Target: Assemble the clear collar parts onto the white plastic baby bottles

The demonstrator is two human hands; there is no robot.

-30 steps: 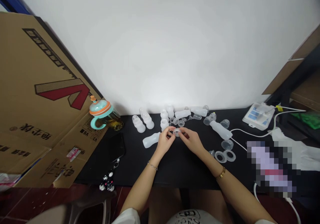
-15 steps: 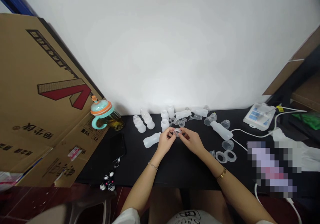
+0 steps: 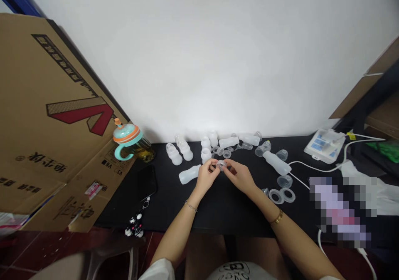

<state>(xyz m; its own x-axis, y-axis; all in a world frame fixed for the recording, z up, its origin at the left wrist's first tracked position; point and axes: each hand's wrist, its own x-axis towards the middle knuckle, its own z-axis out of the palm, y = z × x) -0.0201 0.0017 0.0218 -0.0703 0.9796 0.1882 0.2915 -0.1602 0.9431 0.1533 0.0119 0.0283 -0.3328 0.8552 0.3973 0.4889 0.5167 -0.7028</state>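
Left hand (image 3: 206, 176), right hand (image 3: 240, 177) barely moved, gripping clear ring (image 3: 222, 166), pale rim (image 3: 221, 162) uppermost, long axis unclear

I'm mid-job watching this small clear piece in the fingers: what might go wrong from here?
1. The small clear piece sits between the fingertips of the left hand and right hand; it might slip and be hard to spot among similar clear parts.
2. The white bottle lies on its side close by the left hand and could roll if bumped.
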